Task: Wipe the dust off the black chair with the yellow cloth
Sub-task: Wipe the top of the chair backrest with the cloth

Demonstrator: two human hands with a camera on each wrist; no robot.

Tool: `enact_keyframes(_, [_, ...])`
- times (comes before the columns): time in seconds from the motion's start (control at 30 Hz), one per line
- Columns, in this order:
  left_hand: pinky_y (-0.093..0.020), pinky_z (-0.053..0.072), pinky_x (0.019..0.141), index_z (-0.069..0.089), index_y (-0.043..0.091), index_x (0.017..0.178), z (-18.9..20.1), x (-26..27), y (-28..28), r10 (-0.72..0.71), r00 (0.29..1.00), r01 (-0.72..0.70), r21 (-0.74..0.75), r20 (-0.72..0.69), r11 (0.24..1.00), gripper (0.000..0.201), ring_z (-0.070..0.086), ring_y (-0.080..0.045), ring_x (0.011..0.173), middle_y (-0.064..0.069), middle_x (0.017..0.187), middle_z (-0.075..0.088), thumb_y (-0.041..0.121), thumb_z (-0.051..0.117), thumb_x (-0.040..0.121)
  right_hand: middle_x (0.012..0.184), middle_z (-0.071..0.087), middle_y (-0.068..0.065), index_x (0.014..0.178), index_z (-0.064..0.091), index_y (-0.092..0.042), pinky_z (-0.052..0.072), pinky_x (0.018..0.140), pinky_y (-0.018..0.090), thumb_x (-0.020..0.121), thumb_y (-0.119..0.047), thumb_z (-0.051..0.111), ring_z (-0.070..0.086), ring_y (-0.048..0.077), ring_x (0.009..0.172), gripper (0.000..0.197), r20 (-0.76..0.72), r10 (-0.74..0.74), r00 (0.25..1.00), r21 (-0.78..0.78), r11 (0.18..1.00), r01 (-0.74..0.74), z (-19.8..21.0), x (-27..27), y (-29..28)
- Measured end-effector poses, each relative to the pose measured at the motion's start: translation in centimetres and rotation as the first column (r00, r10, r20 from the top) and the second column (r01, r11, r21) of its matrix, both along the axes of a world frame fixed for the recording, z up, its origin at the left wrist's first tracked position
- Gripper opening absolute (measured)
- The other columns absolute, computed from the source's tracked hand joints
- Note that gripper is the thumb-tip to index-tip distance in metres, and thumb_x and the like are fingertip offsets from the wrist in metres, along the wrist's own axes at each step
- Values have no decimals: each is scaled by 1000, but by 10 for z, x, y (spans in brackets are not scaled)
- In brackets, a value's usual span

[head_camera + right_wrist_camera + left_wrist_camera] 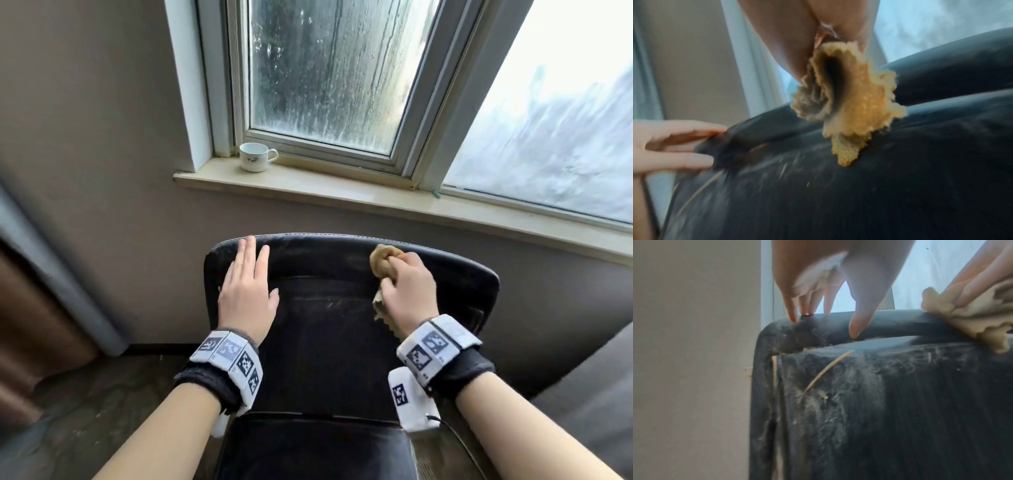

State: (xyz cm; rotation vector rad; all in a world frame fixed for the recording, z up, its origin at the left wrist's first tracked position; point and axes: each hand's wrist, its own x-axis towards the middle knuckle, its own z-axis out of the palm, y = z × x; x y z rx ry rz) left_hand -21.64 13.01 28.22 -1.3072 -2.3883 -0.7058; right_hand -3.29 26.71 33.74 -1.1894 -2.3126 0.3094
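The black chair [329,329] faces me below the window, its backrest [900,402] streaked with pale dust and bits of straw. My left hand [246,287] lies flat on the backrest's upper left, fingers straight and reaching the top edge [890,322]. My right hand [407,287] grips the bunched yellow cloth [382,260] against the upper right of the backrest. The cloth [851,104] hangs crumpled from my fingers and its corner touches the leather. The left hand's fingers [684,146] show at the left of the right wrist view.
A white cup [255,157] stands on the window sill [342,192] behind the chair. A grey wall is to the left, a curtain [51,274] at far left. The chair's seat [315,448] is close below my wrists. A grey sofa edge [589,394] sits right.
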Motion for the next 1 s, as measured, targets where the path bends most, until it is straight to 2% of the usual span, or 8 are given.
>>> enact_keyframes(0.13, [-38, 42, 100, 52, 3, 128, -13, -8, -27, -67, 997, 62, 121, 38, 991, 63, 52, -25, 123, -12, 136, 51, 2, 75, 69, 96, 59, 17, 82, 62, 2, 47, 70, 28, 64, 7, 64, 61, 34, 81, 19, 111, 252, 961, -3, 967, -253, -25, -40, -37])
enact_keyframes(0.23, [-26, 43, 96, 52, 14, 129, -24, -2, -53, -143, 966, 94, 226, 214, 970, 49, 57, -13, 115, 1, 130, 57, 23, 66, 83, 102, 57, 14, 90, 62, 1, 42, 74, 26, 74, 2, 59, 58, 29, 88, 16, 90, 359, 929, -75, 933, -353, -29, -63, -59])
enact_keyframes(0.37, [-8, 42, 86, 61, 19, 116, -25, 13, -66, -300, 721, 121, 313, 624, 942, 35, 61, 2, 95, 9, 105, 66, 40, 55, 88, 115, 55, 11, 107, 62, -2, 44, 84, 28, 81, 1, 54, 56, 26, 101, 27, -18, 492, 870, -63, 868, -492, -24, -91, -100])
enact_keyframes(0.5, [-8, 41, 75, 64, 27, 89, -19, -2, -73, -249, 546, -126, 372, 800, 919, 16, 57, 8, 79, 12, 86, 65, 39, 54, 85, 129, 47, 19, 127, 47, 4, 45, 98, 39, 80, 2, 53, 50, 32, 115, 47, 54, 670, 740, -153, 738, -657, -32, -106, -125])
enact_keyframes(0.63, [-14, 45, 73, 65, 21, 84, -27, -20, -79, -245, 421, -232, 365, 873, 902, 30, 60, -6, 79, 5, 81, 68, 50, 57, 82, 151, 30, 2, 139, 37, -11, 34, 96, 14, 83, 0, 49, 51, 20, 120, 59, 34, 793, 609, -362, 577, -732, -21, -113, -122])
enact_keyframes(0.8, [-25, 39, 72, 65, 3, 100, -28, -39, -82, 55, 687, -498, 413, 725, 762, 19, 63, -29, 85, -14, 90, 71, 17, 62, 87, 134, 54, 9, 115, 64, -18, 28, 108, 53, 75, -9, 47, 44, 32, 128, 44, 265, 658, 705, 190, 681, -708, -11, -140, -84])
enact_keyframes(0.9, [-9, 38, 83, 63, 3, 108, -15, -50, -81, 138, 848, -454, 565, 512, 689, 28, 62, -23, 92, -16, 98, 69, 3, 66, 80, 153, 23, 12, 137, 37, -36, 10, 109, 63, 76, -32, 68, 18, 37, 140, 68, 511, 440, 739, 184, 783, -594, -12, -146, -65])
enact_keyframes(1.0, [-7, 34, 90, 62, 5, 104, -25, -49, -59, 79, 942, -262, 570, 326, 779, 33, 52, -17, 100, -16, 108, 60, -2, 64, 72, 145, 34, 17, 141, 24, -40, 17, 105, 67, 58, -45, 79, 33, 42, 130, 100, 612, 365, 701, 207, 782, -588, -21, -145, -60])
